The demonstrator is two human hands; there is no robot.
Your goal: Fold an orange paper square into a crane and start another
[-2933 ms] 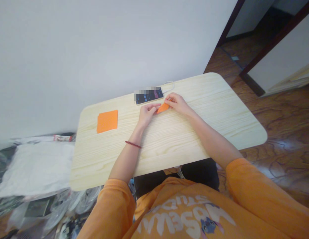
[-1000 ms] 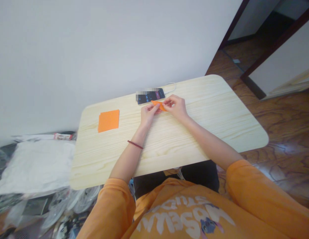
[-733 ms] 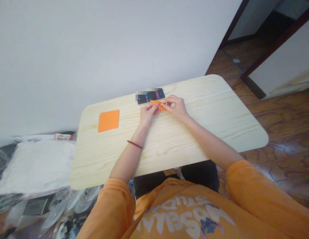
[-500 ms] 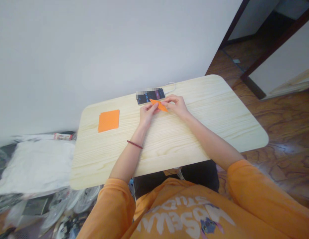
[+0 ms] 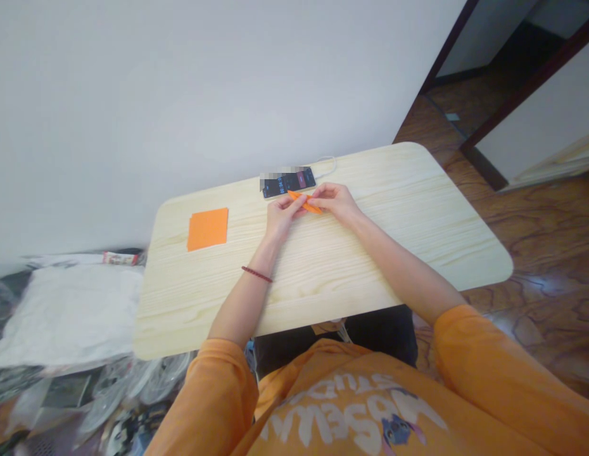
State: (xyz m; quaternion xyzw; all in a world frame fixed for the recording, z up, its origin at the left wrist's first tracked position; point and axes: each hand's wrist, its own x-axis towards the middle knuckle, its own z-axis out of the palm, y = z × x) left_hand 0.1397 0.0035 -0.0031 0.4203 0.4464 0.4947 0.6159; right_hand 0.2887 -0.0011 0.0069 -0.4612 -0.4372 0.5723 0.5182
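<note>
A small folded orange paper [image 5: 304,202] lies between my two hands near the far edge of the light wooden table [image 5: 418,221]. My left hand [image 5: 281,215] pinches its left part with closed fingers. My right hand [image 5: 335,201] grips the right part, fingers curled over it. A red string bracelet sits on my left wrist. A stack of flat orange paper squares [image 5: 208,228] rests on the table's left side, away from both hands.
A dark phone [image 5: 288,181] with a lit screen lies just beyond my hands, a white cable [image 5: 327,166] running from it. White bags and clear plastic [image 5: 66,316] pile up on the floor to the left. The wall stands right behind the table.
The folded paper has been turned and narrowed between my fingers, from a flatter pointed shape to a thin strip. Both hands stay in the same spot by the phone.
</note>
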